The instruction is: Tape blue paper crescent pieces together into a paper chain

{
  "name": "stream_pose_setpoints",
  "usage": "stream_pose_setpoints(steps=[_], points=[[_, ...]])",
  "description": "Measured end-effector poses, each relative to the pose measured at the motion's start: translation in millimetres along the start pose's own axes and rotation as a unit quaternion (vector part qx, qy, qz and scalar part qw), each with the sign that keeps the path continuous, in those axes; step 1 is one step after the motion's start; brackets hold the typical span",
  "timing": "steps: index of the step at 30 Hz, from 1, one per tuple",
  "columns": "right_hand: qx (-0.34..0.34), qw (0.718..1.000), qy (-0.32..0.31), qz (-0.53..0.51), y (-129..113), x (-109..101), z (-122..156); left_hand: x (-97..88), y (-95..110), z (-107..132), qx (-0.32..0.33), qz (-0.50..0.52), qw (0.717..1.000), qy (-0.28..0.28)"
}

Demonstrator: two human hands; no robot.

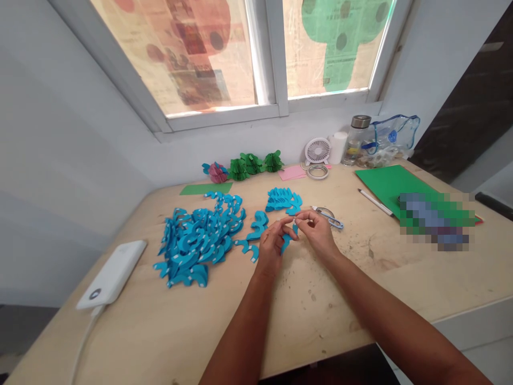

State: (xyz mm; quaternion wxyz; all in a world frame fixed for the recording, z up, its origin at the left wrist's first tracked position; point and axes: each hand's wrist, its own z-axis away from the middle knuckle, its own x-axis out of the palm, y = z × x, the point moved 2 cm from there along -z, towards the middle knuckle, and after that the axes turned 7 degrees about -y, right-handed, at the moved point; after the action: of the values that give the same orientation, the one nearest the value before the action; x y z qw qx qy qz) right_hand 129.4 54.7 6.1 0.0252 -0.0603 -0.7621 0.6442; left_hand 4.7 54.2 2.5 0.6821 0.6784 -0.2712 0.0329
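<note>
I am pinching one blue paper cutout (287, 240) between my left hand (270, 248) and right hand (318, 231), fingertips narrowed on its upper end, holding it just above the wooden table (328, 299) near the big pile of blue cutouts (198, 240), keeping it within reach.

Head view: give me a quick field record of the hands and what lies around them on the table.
left hand: fingers pinch a blue paper cutout
right hand: fingers meet the left hand's at the same cutout
large blue pile: left of the hands
small blue stack: just beyond the hands
scissors: by the right hand
power bank: near left table edge
green sheet: far right
table: pale wood
</note>
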Motion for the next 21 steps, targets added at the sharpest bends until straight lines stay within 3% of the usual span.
stream_pose_setpoints(steps=[8,14,21], points=[[0.000,1.000,-0.019,0.001,-0.5,2.4,1.2,6.1,3.0,5.1,0.051,-0.118,0.988,0.083],[0.013,0.999,-0.020,-0.022,-0.2,2.7,1.0,8.1,6.7,7.3,0.084,-0.098,0.981,0.145],[0.049,0.995,-0.052,-0.066,-6.8,6.4,4.0,4.4,4.9,5.2,0.106,-0.104,0.981,0.123]])
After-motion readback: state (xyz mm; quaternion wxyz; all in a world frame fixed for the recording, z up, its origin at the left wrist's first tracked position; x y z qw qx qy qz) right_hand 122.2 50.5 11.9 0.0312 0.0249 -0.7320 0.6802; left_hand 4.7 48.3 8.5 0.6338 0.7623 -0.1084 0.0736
